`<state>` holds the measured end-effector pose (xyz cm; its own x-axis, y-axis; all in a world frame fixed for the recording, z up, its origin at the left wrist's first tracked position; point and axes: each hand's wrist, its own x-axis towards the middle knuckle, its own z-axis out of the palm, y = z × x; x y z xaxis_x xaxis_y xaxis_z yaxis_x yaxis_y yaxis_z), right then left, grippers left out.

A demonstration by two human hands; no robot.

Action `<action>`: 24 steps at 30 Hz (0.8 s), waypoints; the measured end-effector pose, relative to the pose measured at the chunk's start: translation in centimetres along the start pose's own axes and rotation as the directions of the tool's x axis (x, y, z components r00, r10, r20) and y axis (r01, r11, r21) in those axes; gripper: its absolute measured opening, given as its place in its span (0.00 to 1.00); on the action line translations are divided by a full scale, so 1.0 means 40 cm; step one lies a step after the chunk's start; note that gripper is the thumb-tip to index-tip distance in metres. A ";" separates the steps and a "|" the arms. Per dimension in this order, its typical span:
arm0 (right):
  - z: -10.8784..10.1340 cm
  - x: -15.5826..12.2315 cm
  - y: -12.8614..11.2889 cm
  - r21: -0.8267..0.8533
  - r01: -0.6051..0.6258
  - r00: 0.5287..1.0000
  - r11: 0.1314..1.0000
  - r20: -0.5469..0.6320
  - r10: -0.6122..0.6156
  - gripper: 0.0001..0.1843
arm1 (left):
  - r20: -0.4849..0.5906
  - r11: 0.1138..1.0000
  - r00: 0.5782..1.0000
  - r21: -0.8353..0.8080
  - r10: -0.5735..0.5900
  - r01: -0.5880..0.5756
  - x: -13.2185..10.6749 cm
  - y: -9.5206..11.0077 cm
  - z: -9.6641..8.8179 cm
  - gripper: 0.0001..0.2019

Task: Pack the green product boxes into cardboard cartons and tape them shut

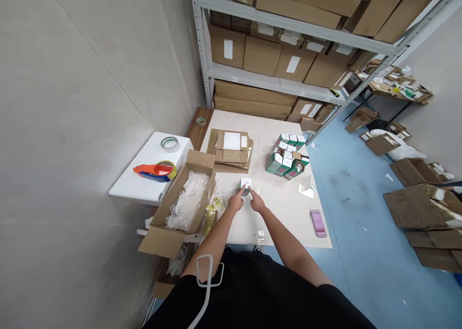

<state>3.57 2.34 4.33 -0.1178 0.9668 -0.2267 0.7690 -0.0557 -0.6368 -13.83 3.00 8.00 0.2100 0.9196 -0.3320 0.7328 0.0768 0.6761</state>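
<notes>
Pointing one finger of the left hand (236, 201) from seven o'clock, and one of the right hand (257, 202) from five, at a little white-topped box (246, 181) on the bench (288, 213). Curling the other fingers in. Can't tell if pinching it. Near green boxes (286, 163) at two o'clock, flat cardboard (231, 154) at eleven.

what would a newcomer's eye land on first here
Probably the orange tape dispenser, vivid on the white surface at left. Then the left hand and right hand, both at a small box on the table, with green boxes grouped farther right.
</notes>
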 end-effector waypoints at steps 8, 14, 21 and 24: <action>-0.002 -0.032 -0.083 -0.063 0.100 0.955 0.993 -0.275 -0.113 0.34 | -0.268 0.911 0.959 -0.367 0.089 -0.187 -0.022 -0.009 -0.076 0.38; 0.067 -0.091 -0.202 -0.037 0.438 0.846 0.898 -0.322 -0.426 0.19 | -0.575 0.636 0.802 -0.681 -0.158 -0.363 -0.132 -0.033 -0.224 0.24; 0.125 0.097 -0.553 -0.074 0.573 0.816 0.816 -0.044 -0.576 0.25 | -0.737 0.719 0.593 -0.599 -0.323 -0.352 -0.311 -0.143 -0.457 0.23; 0.213 0.172 -0.748 -0.129 0.664 0.748 0.737 0.089 -0.658 0.33 | -0.783 0.740 0.477 -0.583 -0.401 -0.335 -0.388 -0.210 -0.490 0.24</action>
<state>-25.60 8.52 15.53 -0.6500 0.7374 0.1835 0.5694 0.6326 -0.5249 -35.94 -4.34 20.35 -0.7000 0.7090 0.0856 0.0949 -0.0264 0.9951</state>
